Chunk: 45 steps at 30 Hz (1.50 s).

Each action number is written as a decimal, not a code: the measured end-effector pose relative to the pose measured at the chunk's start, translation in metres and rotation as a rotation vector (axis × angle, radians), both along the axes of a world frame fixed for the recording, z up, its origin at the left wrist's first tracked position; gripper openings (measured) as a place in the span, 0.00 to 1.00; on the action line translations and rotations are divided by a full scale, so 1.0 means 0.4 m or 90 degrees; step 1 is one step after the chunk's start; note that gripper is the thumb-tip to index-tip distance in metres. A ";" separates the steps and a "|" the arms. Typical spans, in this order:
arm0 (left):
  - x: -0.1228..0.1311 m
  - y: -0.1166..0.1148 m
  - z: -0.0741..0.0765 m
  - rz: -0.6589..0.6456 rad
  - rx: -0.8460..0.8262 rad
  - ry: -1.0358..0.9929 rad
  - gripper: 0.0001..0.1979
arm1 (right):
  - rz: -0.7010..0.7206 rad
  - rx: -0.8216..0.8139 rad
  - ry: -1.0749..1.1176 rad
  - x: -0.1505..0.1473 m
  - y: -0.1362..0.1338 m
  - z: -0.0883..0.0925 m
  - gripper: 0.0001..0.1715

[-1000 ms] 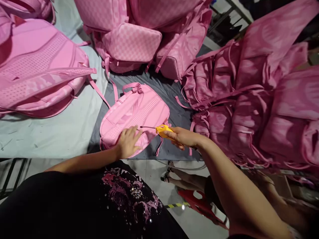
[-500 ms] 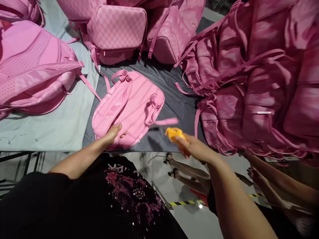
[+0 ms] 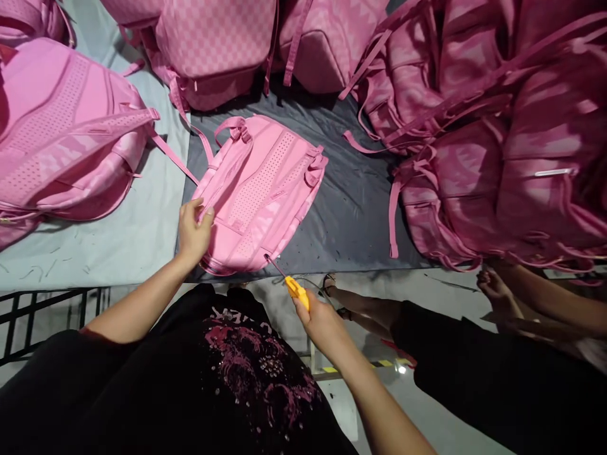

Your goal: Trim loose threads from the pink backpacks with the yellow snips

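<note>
A small pink backpack (image 3: 251,183) lies with its back panel and shoulder straps facing up, near the front edge of the dark table cover. At its left edge is my left hand (image 3: 195,234), fingers around the side and thumb on top. Just past the table edge, my right hand (image 3: 322,319) is closed on a yellow-handled tool (image 3: 298,292) with a thin dark shaft; its exact kind is unclear. The shaft's tip meets the lower edge of the backpack, by the bottom seam.
A larger pink backpack (image 3: 71,139) rests on the pale cloth (image 3: 156,246) at left. Checkered pink bags (image 3: 218,38) stand behind. On the right, several pink backpacks (image 3: 469,170) are piled. Another person's hand (image 3: 496,287) shows under that pile.
My right hand has moved left and down, bringing the tool to the backpack's lower edge. My left hand has shifted up to its left side. The right shoulder strap now lies flatter along the panel.
</note>
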<state>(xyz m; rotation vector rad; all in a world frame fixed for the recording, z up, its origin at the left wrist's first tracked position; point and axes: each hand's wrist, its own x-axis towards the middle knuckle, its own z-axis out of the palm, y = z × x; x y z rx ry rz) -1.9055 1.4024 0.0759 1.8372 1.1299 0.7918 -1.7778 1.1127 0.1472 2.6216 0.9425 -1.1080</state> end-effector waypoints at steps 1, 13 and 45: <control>-0.018 0.034 -0.008 0.056 -0.033 -0.022 0.19 | -0.004 -0.031 -0.026 -0.042 0.008 -0.018 0.24; 0.006 0.156 -0.013 0.094 -0.882 -0.307 0.07 | -0.103 -0.008 -0.173 -0.208 0.127 -0.223 0.22; 0.092 0.166 -0.166 -0.338 -0.959 -0.485 0.40 | -0.317 0.040 -0.132 -0.265 0.108 -0.144 0.23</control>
